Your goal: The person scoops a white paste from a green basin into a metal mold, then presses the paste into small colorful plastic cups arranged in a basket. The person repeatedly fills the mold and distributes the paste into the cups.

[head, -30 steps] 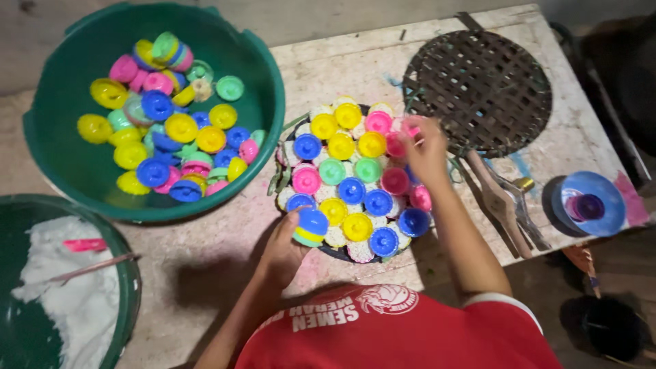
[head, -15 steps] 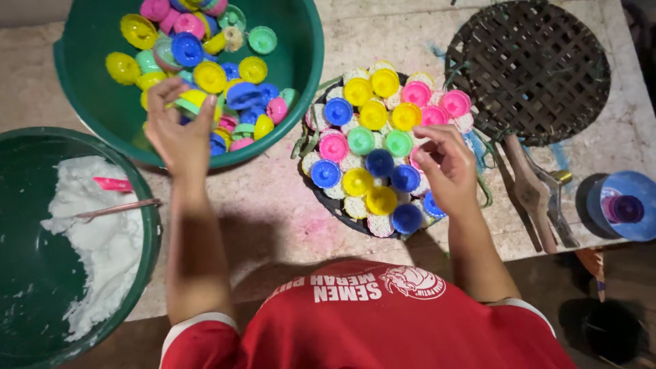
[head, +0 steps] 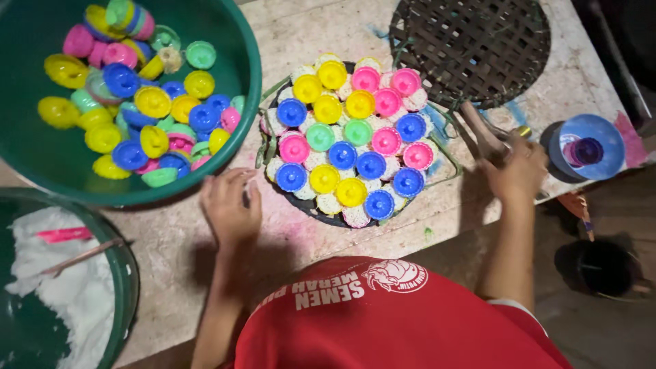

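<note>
Head view, right hand (head: 521, 174) gripping tongs (head: 482, 130), angled up-left

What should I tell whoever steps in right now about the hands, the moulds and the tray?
Left hand: resting on the table between the green basin and the round tray; whether it holds anything cannot be told.
Right hand: at the handle of the woven grate tool, right of the tray, appears to grip it.
Tray: packed with coloured moulds over white filling.
Green basin: many loose moulds.
Second basin, lower left: white mixture with a stick.
Blue cup at the table's right edge.
</note>
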